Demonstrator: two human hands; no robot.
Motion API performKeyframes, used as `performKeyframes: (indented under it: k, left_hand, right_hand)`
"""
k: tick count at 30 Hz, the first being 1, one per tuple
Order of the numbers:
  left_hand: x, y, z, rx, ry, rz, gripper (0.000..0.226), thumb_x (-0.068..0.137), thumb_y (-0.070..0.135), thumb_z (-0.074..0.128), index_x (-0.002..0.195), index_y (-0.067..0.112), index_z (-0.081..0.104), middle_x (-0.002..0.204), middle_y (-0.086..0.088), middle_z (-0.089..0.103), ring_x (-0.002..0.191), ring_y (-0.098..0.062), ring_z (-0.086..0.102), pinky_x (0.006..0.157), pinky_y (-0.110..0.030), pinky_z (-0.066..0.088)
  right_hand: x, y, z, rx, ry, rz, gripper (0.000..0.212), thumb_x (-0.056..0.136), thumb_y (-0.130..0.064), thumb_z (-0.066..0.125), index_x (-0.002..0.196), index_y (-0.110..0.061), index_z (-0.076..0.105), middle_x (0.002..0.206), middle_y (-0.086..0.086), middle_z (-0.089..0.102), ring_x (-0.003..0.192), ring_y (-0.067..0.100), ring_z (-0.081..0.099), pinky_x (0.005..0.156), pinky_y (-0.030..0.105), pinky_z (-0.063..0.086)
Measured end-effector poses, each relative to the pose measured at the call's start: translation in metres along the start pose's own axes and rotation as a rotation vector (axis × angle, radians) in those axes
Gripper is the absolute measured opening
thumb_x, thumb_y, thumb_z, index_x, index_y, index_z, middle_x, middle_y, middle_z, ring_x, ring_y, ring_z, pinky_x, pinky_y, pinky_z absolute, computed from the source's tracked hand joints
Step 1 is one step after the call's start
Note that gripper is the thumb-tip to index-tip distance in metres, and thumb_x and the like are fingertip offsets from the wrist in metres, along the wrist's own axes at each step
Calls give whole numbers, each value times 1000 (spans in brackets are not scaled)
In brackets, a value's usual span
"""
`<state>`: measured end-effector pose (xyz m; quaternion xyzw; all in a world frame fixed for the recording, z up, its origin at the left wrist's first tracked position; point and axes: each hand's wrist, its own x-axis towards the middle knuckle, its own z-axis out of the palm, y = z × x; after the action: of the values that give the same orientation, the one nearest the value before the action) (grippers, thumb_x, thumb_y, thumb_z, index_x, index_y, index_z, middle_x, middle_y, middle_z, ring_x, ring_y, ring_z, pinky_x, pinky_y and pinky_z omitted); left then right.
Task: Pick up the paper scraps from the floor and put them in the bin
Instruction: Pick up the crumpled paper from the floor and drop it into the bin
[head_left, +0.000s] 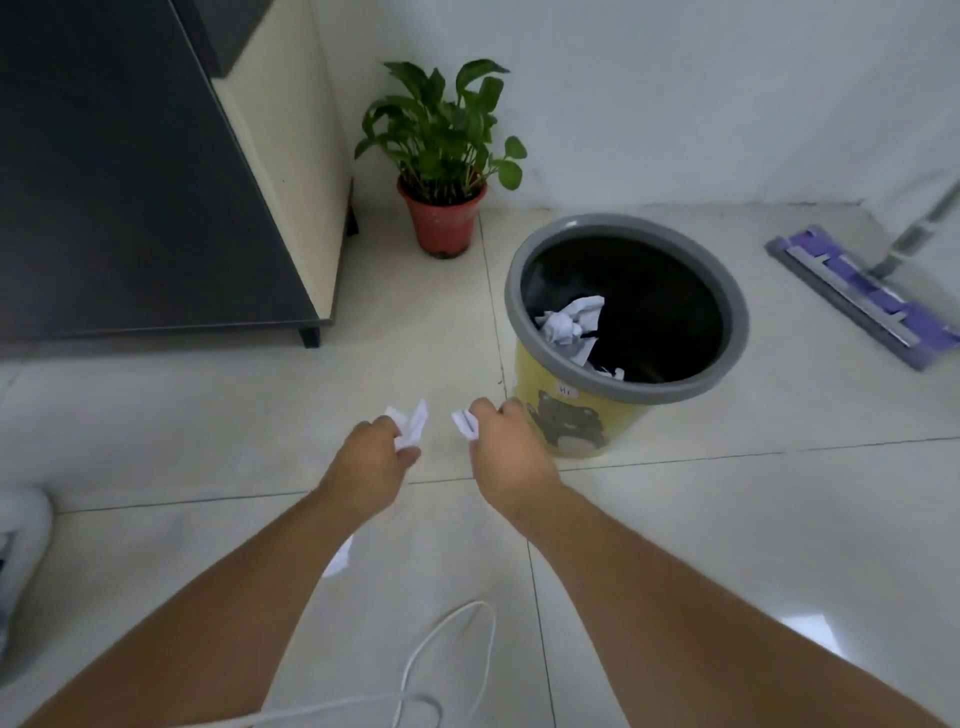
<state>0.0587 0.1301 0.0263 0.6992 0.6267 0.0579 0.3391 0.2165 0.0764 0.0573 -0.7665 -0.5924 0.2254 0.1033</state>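
My left hand (371, 457) is closed around a white paper scrap (413, 423) that sticks out past the fingers. My right hand (506, 444) grips a smaller white paper scrap (464, 420). Both hands hover over the tiled floor, just left of the bin (571, 415). The bin is yellow with a grey rim (519, 270) and a black liner. Crumpled white paper (569, 322) lies inside it. Another white scrap (340, 558) lies on the floor, partly hidden by my left forearm.
A potted green plant (441, 156) stands by the wall behind the bin. A dark cabinet (130, 182) fills the left. A purple flat mop (862, 296) rests at the right. A white cord (447, 649) loops on the floor near me. A white shoe (21, 545) shows at the left edge.
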Motion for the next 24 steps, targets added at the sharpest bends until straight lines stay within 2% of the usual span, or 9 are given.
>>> performKeyframes:
  k: [4, 6, 8, 11, 13, 15, 19, 21, 24]
  left_hand:
    - [9, 74, -64, -44, 99, 115, 16, 90, 20, 60, 88, 5, 56, 97, -17, 64, 80, -32, 63, 70, -38, 55]
    - [8, 116, -89, -68, 130, 169, 18, 90, 21, 58, 92, 3, 58, 98, -17, 64, 86, -35, 64, 78, -48, 58]
    - [5, 156, -106, -89, 159, 195, 22, 89, 21, 54, 96, 1, 58, 100, -19, 64, 89, -38, 64, 79, -52, 59]
    - [-2, 214, -115, -117, 174, 252, 21, 89, 23, 47, 92, 4, 57, 97, -21, 64, 89, -39, 64, 79, -50, 59]
    - [-8, 250, -115, -115, 186, 321, 22, 90, 22, 44, 83, 5, 55, 86, -18, 64, 83, -38, 62, 71, -43, 57]
    - [-14, 282, -114, -137, 198, 379, 22, 89, 22, 43, 76, 7, 53, 76, -11, 60, 71, -32, 58, 63, -40, 51]
    - [-18, 332, -109, -245, 199, 497, 16, 87, 16, 47, 73, 12, 40, 61, 0, 43, 54, -18, 41, 53, -32, 36]
    - [-18, 343, -105, -268, 222, 514, 15, 89, 15, 48, 76, 11, 42, 61, 3, 42, 52, -13, 39, 50, -30, 29]
    - [-15, 347, -96, -287, 239, 517, 18, 91, 15, 48, 73, 12, 45, 65, 3, 45, 54, -11, 41, 50, -29, 30]
  right_hand:
    - [11, -19, -75, -48, 198, -117, 28, 91, -6, 54, 117, -16, 48, 114, 11, 50, 93, 27, 52, 73, 35, 47]
    - [9, -20, -114, -66, 285, -153, 28, 91, -7, 50, 119, -13, 50, 118, 12, 49, 93, 27, 47, 71, 34, 45]
    - [4, -15, -154, 70, 364, -117, 28, 93, -11, 46, 121, -10, 50, 120, 17, 49, 91, 31, 50, 76, 40, 49]
    - [-4, 2, -203, 123, 438, -54, 28, 95, -13, 45, 123, -11, 50, 121, 17, 50, 99, 35, 57, 77, 39, 48]
    - [-10, 19, -230, 117, 472, -4, 27, 95, -11, 47, 123, -13, 49, 120, 15, 49, 93, 32, 58, 74, 36, 46]
    - [-15, 37, -251, 86, 513, 66, 29, 95, -8, 51, 123, -15, 48, 118, 14, 48, 84, 27, 56, 74, 34, 48]
    - [-25, 62, -274, 82, 547, 116, 29, 95, -7, 49, 123, -12, 47, 119, 16, 46, 90, 31, 57, 79, 38, 51]
    - [-25, 68, -280, 87, 549, 124, 31, 94, -7, 50, 124, -13, 47, 120, 15, 46, 90, 29, 58, 79, 36, 52]
    - [-21, 71, -281, 92, 558, 125, 34, 94, -8, 52, 126, -14, 46, 121, 14, 47, 89, 26, 58, 76, 32, 51]
